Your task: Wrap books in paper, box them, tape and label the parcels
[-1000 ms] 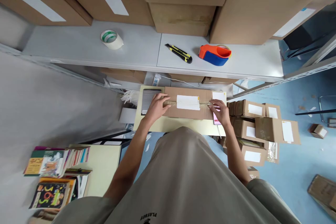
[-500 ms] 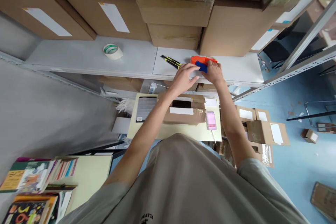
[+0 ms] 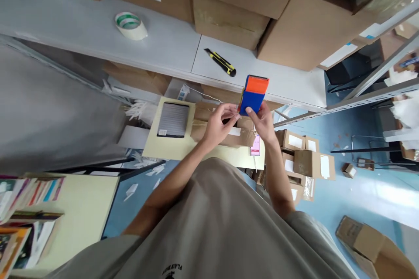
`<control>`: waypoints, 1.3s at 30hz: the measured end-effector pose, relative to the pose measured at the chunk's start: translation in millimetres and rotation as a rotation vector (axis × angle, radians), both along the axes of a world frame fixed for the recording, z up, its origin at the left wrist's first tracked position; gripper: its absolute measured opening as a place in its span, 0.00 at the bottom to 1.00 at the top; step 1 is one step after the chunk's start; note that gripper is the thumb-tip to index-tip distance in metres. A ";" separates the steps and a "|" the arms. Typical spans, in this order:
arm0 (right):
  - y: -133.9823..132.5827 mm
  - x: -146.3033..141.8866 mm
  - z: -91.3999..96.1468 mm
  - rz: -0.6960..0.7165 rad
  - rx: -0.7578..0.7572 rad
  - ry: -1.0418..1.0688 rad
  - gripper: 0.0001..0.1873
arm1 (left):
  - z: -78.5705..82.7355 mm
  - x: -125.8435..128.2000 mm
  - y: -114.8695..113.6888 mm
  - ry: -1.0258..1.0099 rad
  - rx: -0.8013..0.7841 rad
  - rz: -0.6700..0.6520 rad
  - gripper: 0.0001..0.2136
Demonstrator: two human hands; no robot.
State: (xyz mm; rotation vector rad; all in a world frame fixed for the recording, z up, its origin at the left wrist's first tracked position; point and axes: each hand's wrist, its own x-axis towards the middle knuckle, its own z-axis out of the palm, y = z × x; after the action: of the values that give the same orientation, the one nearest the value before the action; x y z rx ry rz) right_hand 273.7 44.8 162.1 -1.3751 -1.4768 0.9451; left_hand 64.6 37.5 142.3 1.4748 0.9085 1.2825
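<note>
A blue-and-orange tape dispenser (image 3: 253, 99) with a dark toothed edge on top is held up in front of the shelf's edge. My right hand (image 3: 264, 123) is wrapped round its lower right part, the thumb lying across the blue face. At its lower left edge, the thumb and fingers of my left hand (image 3: 218, 123) are drawn together in a pinch; what is between them is too small to make out. Beyond the dispenser, a yellow-and-black utility knife (image 3: 221, 62) lies on the grey shelf (image 3: 170, 48). Further left on that shelf lies a roll of tape (image 3: 132, 28).
Large cardboard boxes (image 3: 229, 15) line the back of the shelf. Below, a pale yellow table (image 3: 170, 150) carries an opened carton (image 3: 199, 128), a grey ribbed panel (image 3: 173, 117) and a phone (image 3: 255, 146). Stacked boxes (image 3: 307, 161) stand on the floor at right; books (image 3: 36, 196) sit at left.
The tape dispenser has been lifted off the shelf and brought towards me, turned with its toothed edge up. Both hands have drawn back with it. The view has shifted.
</note>
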 end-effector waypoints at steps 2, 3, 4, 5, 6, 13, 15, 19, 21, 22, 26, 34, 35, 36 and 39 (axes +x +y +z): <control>-19.5 -23.2 1.9 0.012 -0.038 0.097 0.37 | -3.4 -8.4 -14.7 -0.050 -0.019 0.040 0.17; -26.2 -33.3 2.0 0.010 -0.053 0.129 0.36 | -5.0 -13.5 -20.3 -0.059 -0.029 0.060 0.17; -31.2 -42.3 1.9 0.010 -0.067 0.152 0.36 | -6.6 -19.2 -25.1 -0.062 -0.036 0.077 0.18; -35.1 -50.6 1.5 0.013 -0.083 0.166 0.37 | -8.1 -25.2 -29.2 -0.060 -0.038 0.091 0.18; -38.3 -58.2 1.2 0.021 -0.100 0.171 0.38 | -9.6 -31.5 -33.0 -0.055 -0.037 0.101 0.18; -53.3 -96.2 -6.6 0.049 -0.187 0.058 0.41 | -12.7 -74.7 -52.5 0.069 -0.033 0.112 0.15; -56.1 -99.4 -7.2 0.041 -0.190 -0.017 0.41 | -10.9 -91.0 -49.8 0.059 -0.068 0.103 0.18; -61.7 -98.6 8.0 0.159 -0.228 -0.157 0.39 | -2.8 -132.3 -29.1 -0.118 -0.292 0.025 0.31; -64.6 -97.9 22.5 0.228 -0.242 -0.236 0.37 | 2.5 -151.7 -16.6 -0.181 -0.384 -0.070 0.34; -66.0 -98.0 30.1 0.262 -0.248 -0.277 0.36 | 5.0 -159.5 -11.3 -0.194 -0.415 -0.116 0.34; -70.7 -101.6 54.7 0.383 -0.295 -0.389 0.32 | 9.2 -175.9 -1.8 -0.203 -0.481 -0.197 0.28; -68.5 -119.9 75.5 0.420 -0.415 -0.513 0.32 | -15.9 -173.0 -11.3 -0.323 -0.551 -0.248 0.29; -66.6 -122.4 77.6 0.408 -0.453 -0.528 0.33 | -21.8 -170.5 -13.7 -0.351 -0.560 -0.232 0.29; -64.6 -124.8 80.0 0.397 -0.495 -0.545 0.35 | -28.1 -167.4 -16.7 -0.378 -0.573 -0.210 0.29; -57.4 -131.1 89.0 0.392 -0.588 -0.636 0.38 | -46.1 -155.1 -28.4 -0.439 -0.639 -0.127 0.25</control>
State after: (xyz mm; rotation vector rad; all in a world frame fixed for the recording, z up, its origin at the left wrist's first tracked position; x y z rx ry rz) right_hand 142.7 -12.7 251.0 -1.9763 -2.1006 1.3363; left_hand -90.5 9.1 96.3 0.7037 0.8072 1.0284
